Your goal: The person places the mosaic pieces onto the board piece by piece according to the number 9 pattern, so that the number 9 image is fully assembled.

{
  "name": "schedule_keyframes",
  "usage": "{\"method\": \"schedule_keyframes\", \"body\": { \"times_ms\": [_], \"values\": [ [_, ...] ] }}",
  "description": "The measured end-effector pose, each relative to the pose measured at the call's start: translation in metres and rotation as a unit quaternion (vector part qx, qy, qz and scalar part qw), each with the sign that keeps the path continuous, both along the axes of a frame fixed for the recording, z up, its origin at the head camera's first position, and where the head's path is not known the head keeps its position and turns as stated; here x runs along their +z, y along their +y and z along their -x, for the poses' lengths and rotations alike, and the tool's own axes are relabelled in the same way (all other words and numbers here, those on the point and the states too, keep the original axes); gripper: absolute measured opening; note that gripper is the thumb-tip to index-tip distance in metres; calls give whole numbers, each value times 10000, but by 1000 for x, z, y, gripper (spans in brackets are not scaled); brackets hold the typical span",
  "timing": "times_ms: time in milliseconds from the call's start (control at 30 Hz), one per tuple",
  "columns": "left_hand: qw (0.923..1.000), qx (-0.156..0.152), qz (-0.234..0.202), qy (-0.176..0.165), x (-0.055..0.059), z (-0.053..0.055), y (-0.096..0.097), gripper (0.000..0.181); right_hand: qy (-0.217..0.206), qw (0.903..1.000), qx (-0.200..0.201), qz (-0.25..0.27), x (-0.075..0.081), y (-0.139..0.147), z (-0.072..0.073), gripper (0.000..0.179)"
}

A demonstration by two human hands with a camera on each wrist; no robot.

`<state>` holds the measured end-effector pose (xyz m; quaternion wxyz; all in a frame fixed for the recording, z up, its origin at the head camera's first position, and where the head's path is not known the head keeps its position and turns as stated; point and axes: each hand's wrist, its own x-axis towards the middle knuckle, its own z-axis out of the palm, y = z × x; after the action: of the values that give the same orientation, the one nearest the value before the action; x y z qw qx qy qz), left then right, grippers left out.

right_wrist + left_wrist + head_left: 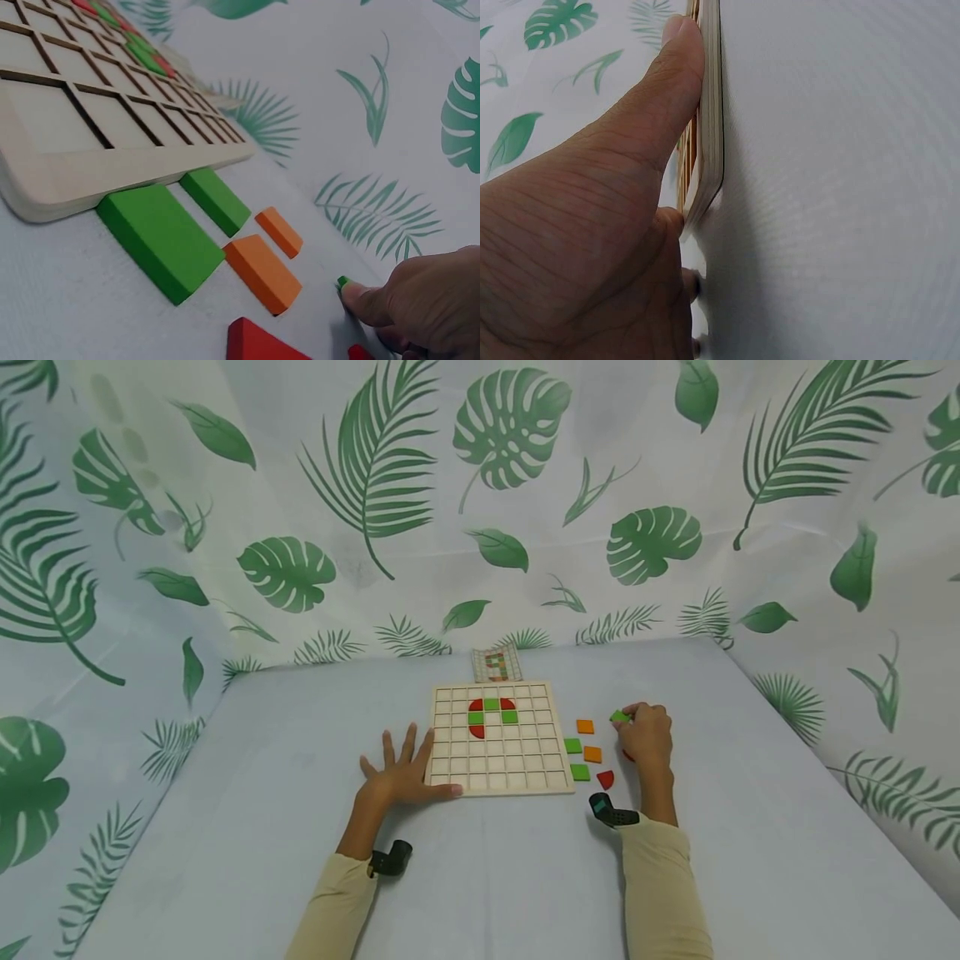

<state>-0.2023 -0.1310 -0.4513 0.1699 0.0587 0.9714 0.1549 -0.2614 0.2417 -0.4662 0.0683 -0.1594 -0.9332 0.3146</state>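
The left hand [401, 779], fingers spread, is bracing the board [517, 768] at its near-left corner, while right of it the right hand [648, 737] is pinching a green tile [619, 716], a light edge hold probably helping control it.

We see a white far cloth [442, 543] printed with green leaves, standing behind the desk [487, 877]. On it we can notice a large feathery palm frond [382, 468] left of the middle, a big split leaf [512, 427] just to its right, and a second frond [817, 443] at the far right. Along the line where this cloth meets the desk, there is a row of smaller sprigs [330, 646]. The left cloth [112, 727] and the right cloth [862, 693] carry the same kind of print. The desk has a pale, almost white surface, with a faint crease in its near middle part. In the far left we observe some pale oval spots [135, 446].
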Motion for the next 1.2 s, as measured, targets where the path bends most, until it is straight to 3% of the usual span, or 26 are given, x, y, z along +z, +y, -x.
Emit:
{"method": "schedule_keyframes", "body": {
  "times_ms": [567,700,1033,1200],
  "values": [
    [9998,46,-104,-154,-5,3,-3,117,261,9995,137,134,-1,-3,-4,35],
    [9998,70,-182,-88,-9,4,-5,120,320,9991,289,14,0,-4,-4,33],
    [9998,57,-107,-126,-3,3,-5,118,314,9971,689,53,-3,-10,2,33],
    [9999,45,-123,-88,-8,5,-6,119,284,9953,919,109,-3,-13,6,32]
  ]
}}
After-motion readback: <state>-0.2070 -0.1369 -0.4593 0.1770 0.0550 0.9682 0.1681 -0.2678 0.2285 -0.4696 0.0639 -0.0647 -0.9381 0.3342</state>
